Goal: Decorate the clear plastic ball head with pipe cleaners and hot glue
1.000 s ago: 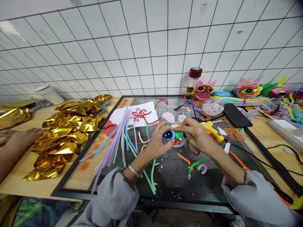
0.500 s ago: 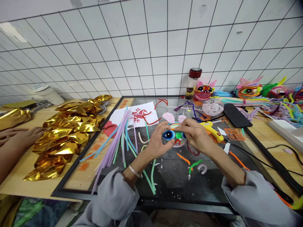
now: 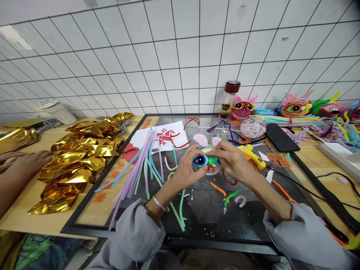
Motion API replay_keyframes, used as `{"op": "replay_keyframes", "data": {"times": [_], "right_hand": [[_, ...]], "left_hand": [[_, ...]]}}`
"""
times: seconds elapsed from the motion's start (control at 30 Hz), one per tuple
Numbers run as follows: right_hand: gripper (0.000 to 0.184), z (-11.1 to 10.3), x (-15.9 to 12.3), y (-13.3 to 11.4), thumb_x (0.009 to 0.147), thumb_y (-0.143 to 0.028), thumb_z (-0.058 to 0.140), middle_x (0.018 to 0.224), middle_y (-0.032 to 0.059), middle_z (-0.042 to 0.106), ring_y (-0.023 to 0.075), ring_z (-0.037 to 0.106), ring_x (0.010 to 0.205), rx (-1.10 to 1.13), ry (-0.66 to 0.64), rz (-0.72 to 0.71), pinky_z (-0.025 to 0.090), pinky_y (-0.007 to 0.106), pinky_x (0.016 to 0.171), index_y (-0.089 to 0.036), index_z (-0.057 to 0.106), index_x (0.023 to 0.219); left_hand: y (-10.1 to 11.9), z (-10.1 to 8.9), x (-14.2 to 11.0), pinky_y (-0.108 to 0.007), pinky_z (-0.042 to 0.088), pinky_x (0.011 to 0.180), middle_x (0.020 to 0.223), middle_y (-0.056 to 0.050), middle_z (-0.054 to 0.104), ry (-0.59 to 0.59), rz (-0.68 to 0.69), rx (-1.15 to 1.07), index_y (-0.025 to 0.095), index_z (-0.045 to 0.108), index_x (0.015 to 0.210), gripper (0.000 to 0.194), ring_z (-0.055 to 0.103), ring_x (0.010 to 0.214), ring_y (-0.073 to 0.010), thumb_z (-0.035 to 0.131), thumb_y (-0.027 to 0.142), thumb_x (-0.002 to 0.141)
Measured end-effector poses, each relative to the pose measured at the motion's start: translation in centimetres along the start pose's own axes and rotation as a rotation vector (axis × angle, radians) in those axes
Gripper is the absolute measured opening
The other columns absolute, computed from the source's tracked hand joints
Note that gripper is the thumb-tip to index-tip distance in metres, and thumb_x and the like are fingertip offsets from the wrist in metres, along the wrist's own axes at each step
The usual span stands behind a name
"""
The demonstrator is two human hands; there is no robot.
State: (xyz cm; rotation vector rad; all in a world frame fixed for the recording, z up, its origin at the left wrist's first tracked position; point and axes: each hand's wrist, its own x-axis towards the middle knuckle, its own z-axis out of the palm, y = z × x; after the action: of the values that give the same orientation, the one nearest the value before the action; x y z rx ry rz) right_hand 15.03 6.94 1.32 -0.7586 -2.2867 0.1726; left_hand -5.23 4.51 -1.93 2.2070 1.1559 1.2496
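Note:
Between my two hands is a pipe-cleaner animal head with pink ears, big blue eyes, a green nose and a red mouth. My left hand grips its left side, the thumb under the blue eye and the fingers along the top. On the opposite side my right hand is closed, thumb and index finger pinched at the brow beside the other eye, which they partly cover. Short orange and green pipe-cleaner pieces lie below on the dark glass board.
Purple, blue and green pipe cleaners spread at left, near a white paper with a red cutout. A yellow glue gun, black phone and glass bottle stand or lie right. Gold foil and another person's hand are far left.
My hands and the animal head hold nearly the same position. The other person's hand at far left has shifted slightly.

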Motion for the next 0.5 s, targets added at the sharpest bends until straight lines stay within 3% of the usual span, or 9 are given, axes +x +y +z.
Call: {"op": "replay_keyframes", "data": {"times": [0.17,0.5], "right_hand": [[0.044,0.0,-0.09,0.09,0.085,0.0,0.041,0.083,0.0052,0.055,0.0169,0.054,0.078,-0.006,-0.008,-0.002,0.044,0.029,0.068,-0.022,0.071,0.109],[0.042,0.07,-0.11,0.1,0.086,0.0,0.042,0.084,0.0063,0.057,0.017,0.054,0.078,-0.025,-0.004,-0.012,0.045,0.029,0.067,-0.02,0.071,0.109]], "left_hand": [[-0.19,0.11,-0.12,-0.043,0.044,0.103,0.125,-0.013,0.057,0.026,0.017,-0.02,0.02,0.048,0.112,0.039,0.056,0.121,-0.025,0.063,0.021,0.075],[-0.14,0.03,-0.07,-0.046,0.042,0.106,0.126,-0.015,0.058,0.004,0.009,0.001,0.019,0.052,0.108,0.033,0.051,0.128,-0.0279,0.062,0.02,0.076]]}}
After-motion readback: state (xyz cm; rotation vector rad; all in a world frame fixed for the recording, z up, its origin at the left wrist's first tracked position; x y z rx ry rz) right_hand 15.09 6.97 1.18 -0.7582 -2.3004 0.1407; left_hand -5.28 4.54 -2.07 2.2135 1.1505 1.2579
